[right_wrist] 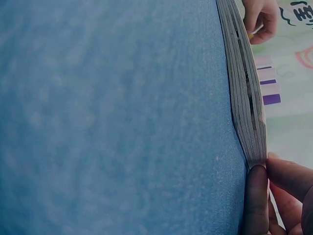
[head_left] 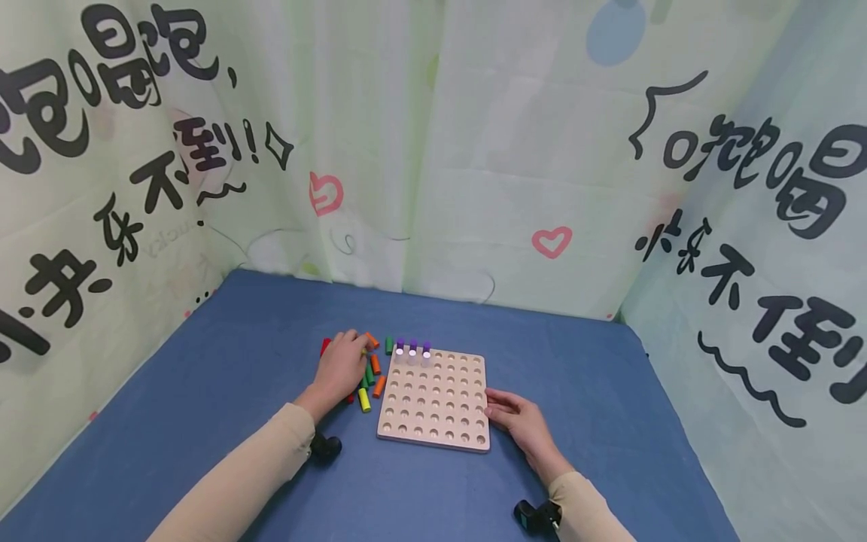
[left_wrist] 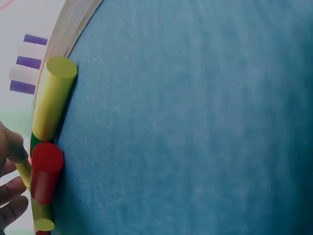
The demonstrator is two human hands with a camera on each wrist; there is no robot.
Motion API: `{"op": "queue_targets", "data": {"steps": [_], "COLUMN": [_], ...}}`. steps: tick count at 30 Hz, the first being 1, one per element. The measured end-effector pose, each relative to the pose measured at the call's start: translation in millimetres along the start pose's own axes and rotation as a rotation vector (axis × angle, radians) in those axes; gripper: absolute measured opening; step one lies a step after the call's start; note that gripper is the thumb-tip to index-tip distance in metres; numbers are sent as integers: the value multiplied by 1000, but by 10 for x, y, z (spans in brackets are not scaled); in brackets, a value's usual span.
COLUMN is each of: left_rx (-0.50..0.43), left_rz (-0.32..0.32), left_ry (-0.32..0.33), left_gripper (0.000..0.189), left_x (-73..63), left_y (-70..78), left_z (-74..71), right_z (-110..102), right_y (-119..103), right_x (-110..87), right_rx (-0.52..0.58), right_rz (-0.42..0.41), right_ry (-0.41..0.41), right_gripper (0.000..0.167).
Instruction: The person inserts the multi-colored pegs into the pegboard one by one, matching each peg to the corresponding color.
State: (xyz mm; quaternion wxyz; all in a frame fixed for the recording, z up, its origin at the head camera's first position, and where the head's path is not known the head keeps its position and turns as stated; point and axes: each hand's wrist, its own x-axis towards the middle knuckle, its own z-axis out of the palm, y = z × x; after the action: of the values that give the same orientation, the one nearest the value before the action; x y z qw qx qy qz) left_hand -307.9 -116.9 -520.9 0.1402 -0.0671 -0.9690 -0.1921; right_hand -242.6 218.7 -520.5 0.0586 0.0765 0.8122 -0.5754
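My left hand (head_left: 342, 365) is over a loose pile of coloured pegs left of the wooden pegboard (head_left: 433, 444). Between its thumb and fingers it pinches a yellow peg (left_wrist: 23, 175), mostly hidden by the hand. Around it lie a red peg (left_wrist: 46, 176), another yellow peg (head_left: 364, 400), orange pegs (head_left: 375, 364) and green pegs. My right hand (head_left: 524, 425) holds the board's right edge, thumb and fingertips right at the rim. Three pegs with purple and white parts (head_left: 413, 351) stand upright in the board's far left holes.
A green peg (head_left: 389, 345) lies beside the board's far left corner. The blue cloth (head_left: 562, 361) covers the table, with printed curtains (head_left: 515, 188) behind and on both sides. Black wrist cameras (head_left: 327, 449) sit on both forearms.
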Motion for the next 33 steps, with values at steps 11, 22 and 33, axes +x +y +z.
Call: {"op": "queue_targets", "data": {"steps": [11, 22, 33], "left_rx": [-18, -144, -254], "left_rz": [94, 129, 145], "left_ry": [63, 76, 42], "left_gripper": [10, 12, 10], "left_x": [7, -21, -53], "left_y": [144, 248, 318], "left_z": [-33, -34, -8], "right_z": [-2, 2, 12], "right_y": [-2, -2, 8], "right_x": [3, 5, 18], "right_rx": [6, 8, 8], "right_rz": [8, 11, 16], "right_ry": [0, 5, 10], "right_gripper": [39, 40, 39]}}
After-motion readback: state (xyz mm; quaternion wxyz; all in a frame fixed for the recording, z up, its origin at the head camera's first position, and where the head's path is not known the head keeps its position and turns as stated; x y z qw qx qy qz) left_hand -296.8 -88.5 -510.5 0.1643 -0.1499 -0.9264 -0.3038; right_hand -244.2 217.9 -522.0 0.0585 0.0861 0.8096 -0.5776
